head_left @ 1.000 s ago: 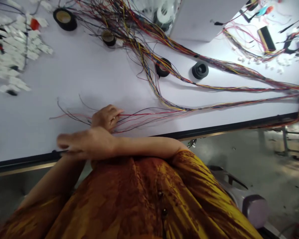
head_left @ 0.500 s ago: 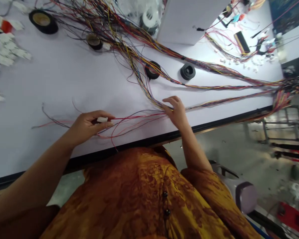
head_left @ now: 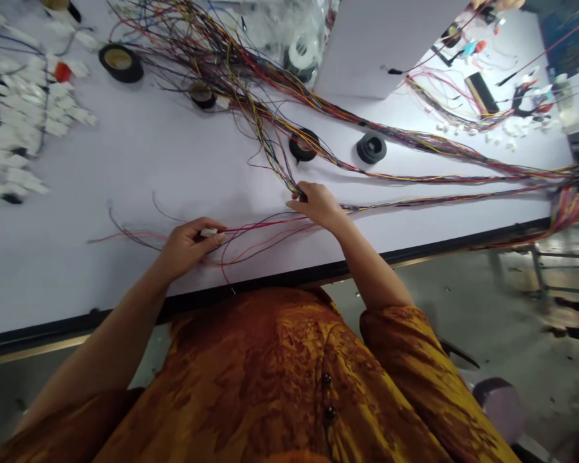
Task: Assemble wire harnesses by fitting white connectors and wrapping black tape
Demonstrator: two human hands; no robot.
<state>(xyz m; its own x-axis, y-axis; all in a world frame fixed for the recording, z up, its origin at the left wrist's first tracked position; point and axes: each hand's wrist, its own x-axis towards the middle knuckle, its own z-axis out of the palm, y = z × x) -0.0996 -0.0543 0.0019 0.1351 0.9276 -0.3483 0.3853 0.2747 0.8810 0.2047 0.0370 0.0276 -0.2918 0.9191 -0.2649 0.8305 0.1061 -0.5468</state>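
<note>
My left hand (head_left: 193,243) is closed on a small white connector (head_left: 209,232) above the table near its front edge. Red wires (head_left: 260,225) run from that connector to the right, with loose red and dark wires lying around and beneath the hand. Further right, my right hand (head_left: 313,202) pinches the nearest wire bundle (head_left: 282,172), a mix of yellow, dark and red strands. The fingers partly hide the place where they grip it. Beyond this hand the bundle continues along the table to the right.
Two more wire bundles (head_left: 415,141) stretch across the table behind. Tape rolls (head_left: 303,145) and a black ring-shaped part (head_left: 371,148) lie among them. White connectors (head_left: 14,128) are piled at left. A pale box-like block (head_left: 381,45) stands at the back.
My right hand has moved a little left and its spread fingers have closed on the wire bundle. My left hand still holds the white connector. The whole view has shifted somewhat.
</note>
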